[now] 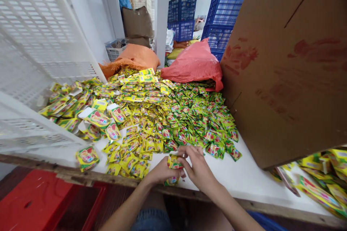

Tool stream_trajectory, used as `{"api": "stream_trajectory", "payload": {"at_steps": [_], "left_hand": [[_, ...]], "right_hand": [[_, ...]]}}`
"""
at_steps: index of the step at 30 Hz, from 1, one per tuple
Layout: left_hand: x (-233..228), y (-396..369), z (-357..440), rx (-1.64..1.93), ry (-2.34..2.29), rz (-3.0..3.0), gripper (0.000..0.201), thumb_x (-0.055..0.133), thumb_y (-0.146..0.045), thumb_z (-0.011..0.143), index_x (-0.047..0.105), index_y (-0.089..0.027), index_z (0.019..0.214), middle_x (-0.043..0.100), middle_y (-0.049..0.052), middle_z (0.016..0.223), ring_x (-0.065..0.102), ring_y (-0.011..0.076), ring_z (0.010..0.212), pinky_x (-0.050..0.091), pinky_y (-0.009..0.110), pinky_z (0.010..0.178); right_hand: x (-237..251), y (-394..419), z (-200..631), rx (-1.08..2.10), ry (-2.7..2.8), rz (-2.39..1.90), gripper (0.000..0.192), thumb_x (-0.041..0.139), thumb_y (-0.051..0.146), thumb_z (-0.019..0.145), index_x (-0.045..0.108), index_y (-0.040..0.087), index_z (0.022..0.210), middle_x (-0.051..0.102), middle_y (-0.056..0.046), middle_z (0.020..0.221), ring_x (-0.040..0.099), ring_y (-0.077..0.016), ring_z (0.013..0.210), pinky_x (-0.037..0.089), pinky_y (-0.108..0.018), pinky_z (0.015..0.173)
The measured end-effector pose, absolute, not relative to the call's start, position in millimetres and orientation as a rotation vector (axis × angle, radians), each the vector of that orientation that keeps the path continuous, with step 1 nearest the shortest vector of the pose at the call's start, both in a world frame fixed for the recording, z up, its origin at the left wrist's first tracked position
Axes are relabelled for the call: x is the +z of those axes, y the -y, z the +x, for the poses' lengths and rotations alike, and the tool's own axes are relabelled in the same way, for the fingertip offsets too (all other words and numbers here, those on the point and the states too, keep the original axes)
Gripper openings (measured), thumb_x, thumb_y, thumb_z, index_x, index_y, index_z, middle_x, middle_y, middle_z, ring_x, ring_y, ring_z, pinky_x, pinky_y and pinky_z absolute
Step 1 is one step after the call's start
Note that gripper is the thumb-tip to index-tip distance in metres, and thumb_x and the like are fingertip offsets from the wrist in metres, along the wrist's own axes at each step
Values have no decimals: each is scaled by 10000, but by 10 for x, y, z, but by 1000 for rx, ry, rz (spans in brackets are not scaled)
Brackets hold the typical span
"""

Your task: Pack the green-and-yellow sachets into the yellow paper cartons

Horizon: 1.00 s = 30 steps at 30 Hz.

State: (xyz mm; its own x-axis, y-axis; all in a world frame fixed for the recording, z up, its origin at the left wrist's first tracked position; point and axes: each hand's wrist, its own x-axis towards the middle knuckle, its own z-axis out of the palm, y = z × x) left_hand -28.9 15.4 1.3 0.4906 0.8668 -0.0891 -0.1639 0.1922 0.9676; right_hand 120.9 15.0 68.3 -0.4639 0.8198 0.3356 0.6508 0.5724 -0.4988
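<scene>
A small stack of sachets (173,162) is gripped between the fingers of both hands at the near edge of the table. The left hand (162,171) is closed around the stack from below and from the left; the right hand (196,166) is curled over it from the right, fingertips pressed on its top. A further sachet end is seen hanging below the left hand, past the table edge.

Just beyond the hands, a broad pile of green and yellow sachets (162,115) is spread over the white table (244,177). Larger packets (94,117) of the same colours are lying at the left of the pile, and flat yellow bundles (138,79) at its far side. One packet (87,157) is lying apart, near the wooden front edge. No writing on the sachets can be read; only red and yellow print on green is made out.

A large cardboard box (287,72), with faded red print that cannot be read, is standing tilted at the right. More packets (322,180) are lying beneath its lower edge. A white plastic crate (35,43) is leaning at the left. An orange sack (132,57) and a red sack (193,63) are resting at the far side of the pile. Blue crates (217,18) are stacked in the room behind, beside a white pillar (162,14). A red stool (40,202) is seen below the table at the left.
</scene>
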Motion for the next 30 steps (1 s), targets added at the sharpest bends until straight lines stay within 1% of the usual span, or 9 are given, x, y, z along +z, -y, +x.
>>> {"api": "stream_trajectory", "payload": {"at_steps": [3, 6, 8, 10, 14, 18, 21, 25, 30], "left_hand": [[17, -148, -299, 872, -780, 1146, 295, 707, -167, 592, 607, -115, 865, 622, 10, 748, 555, 136, 701, 447, 236, 678], [25, -154, -307, 916, -830, 1189, 335, 706, -145, 578, 616, -115, 899, 621, 14, 798, 550, 154, 773, 440, 242, 728], [28, -154, -309, 930, -819, 1202, 352, 702, -150, 586, 621, -116, 927, 628, 23, 832, 553, 168, 812, 437, 249, 754], [24, -144, -308, 957, -796, 1214, 367, 685, -143, 600, 624, -121, 961, 639, 29, 864, 557, 176, 832, 434, 257, 774], [-5, -117, -303, 970, -804, 1202, 351, 661, -142, 617, 634, -116, 966, 656, 29, 840, 572, 180, 793, 442, 261, 746], [-32, -113, -288, 983, -801, 1187, 320, 670, -230, 673, 609, -99, 959, 649, 50, 849, 581, 190, 808, 445, 278, 762], [-29, -90, -267, 1011, -856, 1178, 406, 696, -272, 670, 526, -126, 1008, 639, 57, 894, 591, 185, 812, 453, 286, 763], [8, 10, -287, 1153, -1020, 1212, 546, 683, -238, 696, 349, -207, 1127, 605, 60, 1016, 587, 176, 904, 442, 303, 822], [67, 79, -437, 1112, -1040, 1314, 286, 585, -240, 775, 480, -198, 1038, 611, 37, 965, 586, 173, 894, 449, 283, 799]], "right_hand": [[592, -72, 1219, 292, 2181, -1211, 118, 473, 221, 859, 577, 228, 916, 595, -44, 930, 487, -202, 879, 335, -373, 796], [530, 18, 1199, 135, 2123, -1275, 149, 516, 279, 831, 617, 256, 937, 491, -69, 1190, 409, -261, 1068, 297, -447, 887], [527, 52, 1175, 110, 2106, -1325, 147, 529, 303, 815, 645, 267, 898, 410, -57, 1287, 344, -288, 1145, 278, -479, 917], [542, 56, 1150, 176, 2155, -1345, 140, 539, 326, 804, 666, 277, 836, 435, -42, 1269, 336, -293, 1155, 285, -484, 918], [512, 31, 1140, 392, 2224, -1349, 149, 545, 345, 800, 680, 283, 788, 543, -45, 1136, 418, -272, 1093, 299, -479, 915], [287, 76, 1205, 575, 1982, -1326, 203, 493, 315, 834, 603, 255, 994, 577, -56, 1057, 504, -220, 1019, 377, -401, 886], [75, 142, 1243, 707, 1688, -1295, 244, 496, 309, 834, 512, 206, 1055, 585, -67, 1006, 548, -189, 944, 449, -328, 817], [-73, 156, 1234, 809, 1509, -1258, 248, 519, 312, 826, 500, 191, 1042, 600, -69, 970, 584, -178, 886, 477, -315, 789], [-42, 78, 1205, 827, 1621, -1225, 223, 486, 319, 846, 596, 190, 991, 634, -68, 961, 585, -197, 918, 465, -328, 815]]}}
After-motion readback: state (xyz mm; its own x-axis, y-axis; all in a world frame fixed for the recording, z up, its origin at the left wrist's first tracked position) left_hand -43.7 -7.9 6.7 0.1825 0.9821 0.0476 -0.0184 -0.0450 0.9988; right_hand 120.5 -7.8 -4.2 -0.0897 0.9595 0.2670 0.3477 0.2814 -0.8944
